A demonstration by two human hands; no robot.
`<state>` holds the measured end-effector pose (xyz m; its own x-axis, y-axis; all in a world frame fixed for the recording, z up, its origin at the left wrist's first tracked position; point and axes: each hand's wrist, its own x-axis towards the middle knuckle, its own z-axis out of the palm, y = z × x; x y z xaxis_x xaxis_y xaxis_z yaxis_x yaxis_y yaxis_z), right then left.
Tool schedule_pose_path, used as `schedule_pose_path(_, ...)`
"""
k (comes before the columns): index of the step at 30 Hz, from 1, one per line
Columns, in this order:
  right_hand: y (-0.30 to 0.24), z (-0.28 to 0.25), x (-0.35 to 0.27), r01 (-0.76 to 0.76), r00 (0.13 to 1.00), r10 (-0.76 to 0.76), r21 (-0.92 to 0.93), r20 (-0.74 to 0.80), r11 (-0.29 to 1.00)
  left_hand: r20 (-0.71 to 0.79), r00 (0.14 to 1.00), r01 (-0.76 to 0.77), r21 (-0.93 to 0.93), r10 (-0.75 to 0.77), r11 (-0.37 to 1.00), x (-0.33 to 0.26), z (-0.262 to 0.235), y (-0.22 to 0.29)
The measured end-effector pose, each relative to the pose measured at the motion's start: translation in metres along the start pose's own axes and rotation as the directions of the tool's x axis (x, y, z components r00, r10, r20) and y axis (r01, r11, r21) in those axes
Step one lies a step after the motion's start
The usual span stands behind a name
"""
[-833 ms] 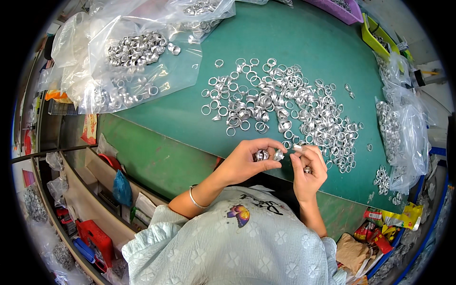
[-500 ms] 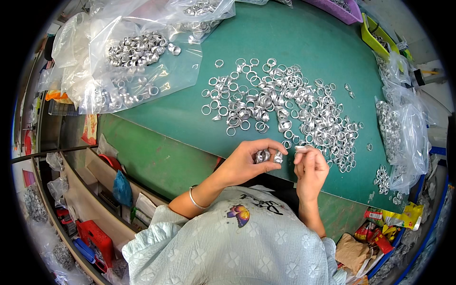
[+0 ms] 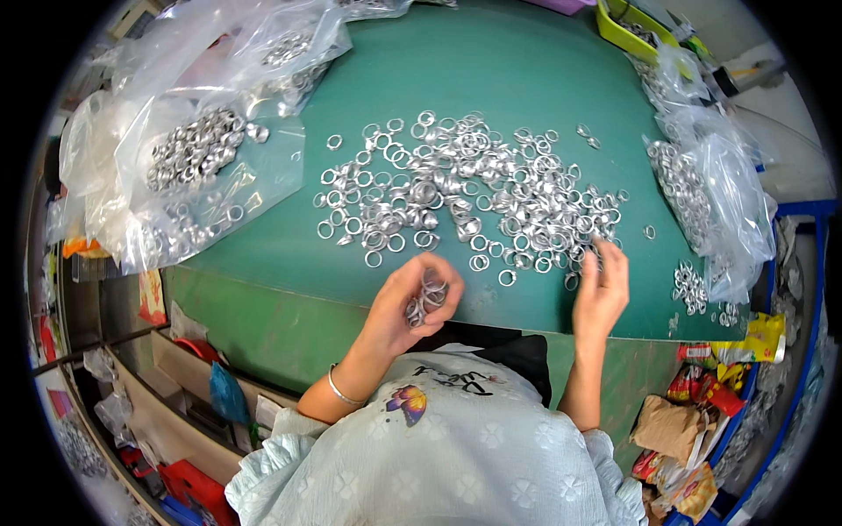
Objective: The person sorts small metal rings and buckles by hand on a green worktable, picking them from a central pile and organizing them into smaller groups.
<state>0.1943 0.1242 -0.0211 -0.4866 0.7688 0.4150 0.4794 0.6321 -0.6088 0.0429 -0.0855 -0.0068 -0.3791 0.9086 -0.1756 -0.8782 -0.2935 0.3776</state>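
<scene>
Silver-coloured metal rings [image 3: 456,188] lie in a wide loose pile on the green tabletop [image 3: 474,66]. My left hand [image 3: 395,302] is curled around several of these rings [image 3: 426,298], just off the table's near edge; its fingers are slightly blurred. At the pile's near right side is my right hand [image 3: 602,294], fingers stretched forward and a little apart. Its fingertips reach the outermost rings there, and no ring shows clearly between them.
Clear plastic bags [image 3: 197,149] of rings cover the table's left side. More bagged rings [image 3: 688,193] lie along the right edge, near a small separate heap [image 3: 689,287]. A yellow-green bin [image 3: 636,31] stands far right. Open drawers [image 3: 189,373] are at lower left.
My left hand has drawn left and tilted upward, still holding rings. My right hand has moved right, away from the left, and out to the pile. The whole view has shifted.
</scene>
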Motion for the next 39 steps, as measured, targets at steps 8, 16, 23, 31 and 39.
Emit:
schedule_pose_path(8,-0.045,0.045,-0.026,0.220,0.961,-0.184,-0.163,0.208,0.962,-0.226,0.973,0.115,0.255,-0.057,0.960,0.007,0.009,-0.015)
schedule_pose_path(16,-0.051,0.049,-0.010,0.239,0.937,-0.308,0.341,0.165,0.909,-0.276,0.957,0.183,0.346,-0.087,0.920,0.014,0.013,-0.027)
schedule_pose_path(23,0.010,-0.011,0.019,-0.021,0.998,0.039,-0.332,0.046,0.943,-0.255,0.965,0.172,0.455,-0.058,0.874,0.021,0.026,-0.031)
schedule_pose_path(31,-0.025,0.020,-0.009,0.272,0.929,-0.230,-0.113,0.290,0.956,-0.251,0.963,0.203,0.446,-0.095,0.872,0.032,0.026,-0.043)
schedule_pose_path(39,-0.019,0.008,0.002,0.108,0.976,-0.178,0.426,0.128,0.898,-0.264,0.964,0.102,0.363,-0.003,0.926,0.036,0.025,-0.044)
